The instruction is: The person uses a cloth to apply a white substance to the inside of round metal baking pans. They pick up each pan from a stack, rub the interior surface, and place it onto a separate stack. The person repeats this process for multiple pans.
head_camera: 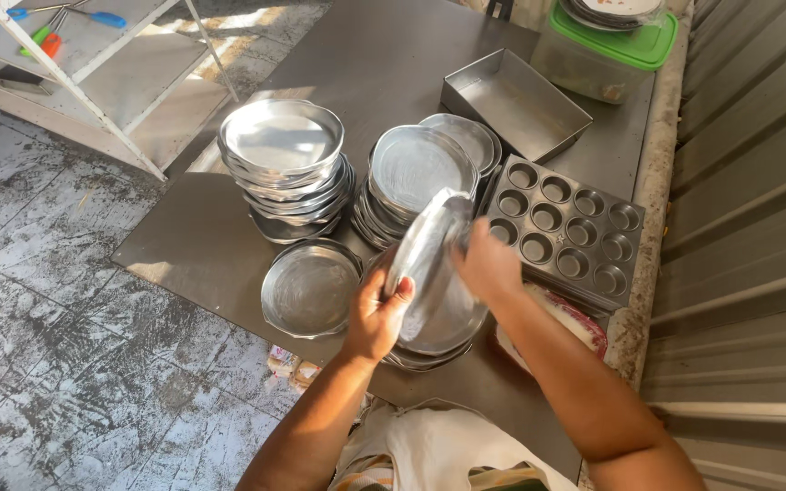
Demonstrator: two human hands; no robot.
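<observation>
Floor: grey, mottled stone with worn white patches, filling the left of the view.
Worktop: a dark, matt metal sheet, flat and square-cornered, carrying everything below.
Shelf frame: pale angled metal at the top left, with small tools with blue and orange handles lying on it.
Wall: ribbed corrugated metal running down the right side.
Muffin tray: dull grey metal with twelve round cups, just right of the hands.
Baking tin: rectangular, deep, straight-sided, beyond the muffin tray.
Plastic tub: clear, green lid, at the far edge.
Far stacks: round shallow steel pans, shiny and scuffed, one pile at the left and another in the middle.
Single pan: lying flat and alone, just left of the left hand.
Near stack: a low pile of the same pans, directly under the hands.
Held pan: round steel, tipped up almost on edge above the near stack, between both hands, its face slanting from lower left to upper right.
Left hand: closed on the pan's lower rim, thumb over the edge.
Right hand: curled against the pan's upper right side, fingers hidden behind it; both hands are equally close to the pan.
Cloth: pale fabric at the person's front, bottom centre.
</observation>
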